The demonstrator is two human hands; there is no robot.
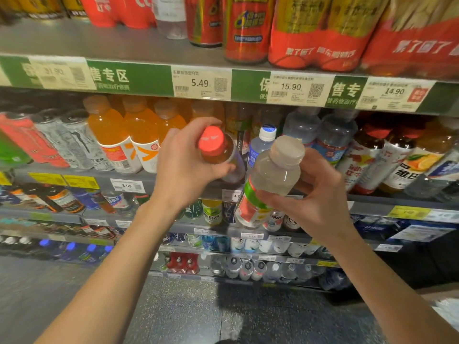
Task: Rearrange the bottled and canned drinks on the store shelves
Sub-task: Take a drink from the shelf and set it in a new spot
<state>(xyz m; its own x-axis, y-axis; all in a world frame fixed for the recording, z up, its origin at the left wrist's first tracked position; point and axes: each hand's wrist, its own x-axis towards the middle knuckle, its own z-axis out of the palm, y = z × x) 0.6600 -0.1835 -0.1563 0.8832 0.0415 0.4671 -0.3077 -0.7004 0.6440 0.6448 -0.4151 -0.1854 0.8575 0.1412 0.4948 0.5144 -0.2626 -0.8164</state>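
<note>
Two bare forearms reach toward the drink shelving. Left hand (185, 167): fingers curled round a red-capped amber bottle (218, 152), held at the middle shelf (74, 173) front. Right hand (320, 194): fingers gripping a clear bottle (268, 180) with red-green label, tilted, just beside the first.

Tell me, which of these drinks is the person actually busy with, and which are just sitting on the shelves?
In hand:
left hand grips the red-capped bottle
right hand holds the clear bottle

Just shelved:
orange bottles
white cans
price tags
red cans above
</note>
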